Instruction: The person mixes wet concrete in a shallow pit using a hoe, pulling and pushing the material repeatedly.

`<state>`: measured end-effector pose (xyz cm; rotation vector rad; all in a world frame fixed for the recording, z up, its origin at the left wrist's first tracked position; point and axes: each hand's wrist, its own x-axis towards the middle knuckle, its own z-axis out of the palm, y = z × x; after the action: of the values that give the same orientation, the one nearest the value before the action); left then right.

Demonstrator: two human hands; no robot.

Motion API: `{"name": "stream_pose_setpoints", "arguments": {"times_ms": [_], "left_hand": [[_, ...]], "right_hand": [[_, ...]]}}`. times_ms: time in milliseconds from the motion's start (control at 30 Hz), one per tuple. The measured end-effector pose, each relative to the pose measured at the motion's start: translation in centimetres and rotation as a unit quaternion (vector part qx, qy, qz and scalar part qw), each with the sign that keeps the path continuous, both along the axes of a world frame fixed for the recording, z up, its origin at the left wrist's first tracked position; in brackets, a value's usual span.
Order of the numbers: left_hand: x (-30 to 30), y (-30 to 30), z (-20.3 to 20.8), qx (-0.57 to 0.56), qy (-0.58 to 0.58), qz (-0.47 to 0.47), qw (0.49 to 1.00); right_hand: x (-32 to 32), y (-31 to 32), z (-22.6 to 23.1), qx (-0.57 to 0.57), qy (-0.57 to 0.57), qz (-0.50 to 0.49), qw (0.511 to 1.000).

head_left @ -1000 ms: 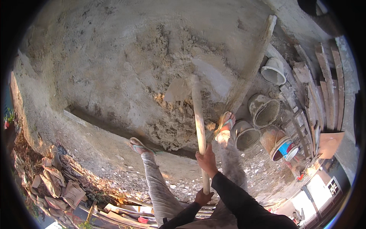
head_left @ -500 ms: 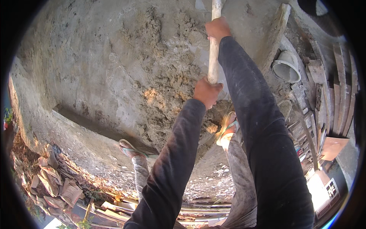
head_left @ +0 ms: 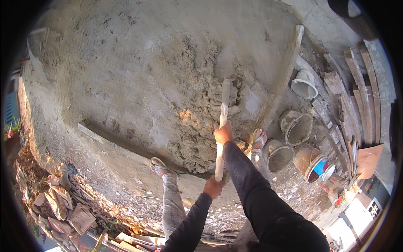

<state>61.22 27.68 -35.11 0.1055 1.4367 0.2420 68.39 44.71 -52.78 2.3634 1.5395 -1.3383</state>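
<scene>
Both my hands grip a long, pale wooden tool handle (head_left: pixel 222 113) that slants away from me over a heap of wet grey mortar (head_left: pixel 193 130). My left hand (head_left: pixel 214 187) is closed round the near end, low between my feet. Further up, my right hand (head_left: pixel 223 133) wraps the shaft near its middle. The far end reaches the lumpy mortar, and no blade can be made out there, so the tool's kind is unclear. Sandalled feet stand on either side: the left foot (head_left: pixel 163 167) by a low board edge (head_left: pixel 113 136), the right foot (head_left: pixel 257 140) beside the mortar.
To the right stand a pale bucket (head_left: pixel 304 86), a mortar-stained bucket (head_left: pixel 296 128), another grey bucket (head_left: pixel 280 156) and a dirty bucket (head_left: pixel 306 159) holding something blue and white. A plank (head_left: pixel 285 75) borders the mixing floor. Stacked boards (head_left: pixel 361 96) lie beyond; crumpled paper sacks (head_left: pixel 79 218) lie lower left.
Both hands have drawn the handle toward me, its near end now lower between my feet. The view has shifted, so more buckets show on the right.
</scene>
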Motion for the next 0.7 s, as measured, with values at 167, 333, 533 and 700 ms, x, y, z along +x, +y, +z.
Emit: {"name": "stream_pose_setpoints", "arguments": {"times_ms": [167,333,533,700], "left_hand": [[-2.1,-15.3,3.6,0.059,0.163,-0.285,0.943],[-1.0,-24.5,7.1,-0.04,0.166,-0.363,0.916],[7.9,-8.4,-3.1,0.11,0.112,-0.222,0.962],[16.6,25.9,-12.4,0.302,0.157,-0.151,0.928]], "right_hand": [[1.7,-15.5,5.9,-0.129,0.158,-0.291,0.935],[1.7,-25.4,13.9,-0.101,0.179,-0.292,0.934],[10.9,-6.3,8.5,0.011,0.101,-0.203,0.974],[19.0,26.3,1.3,0.142,0.03,-0.127,0.981]]}}
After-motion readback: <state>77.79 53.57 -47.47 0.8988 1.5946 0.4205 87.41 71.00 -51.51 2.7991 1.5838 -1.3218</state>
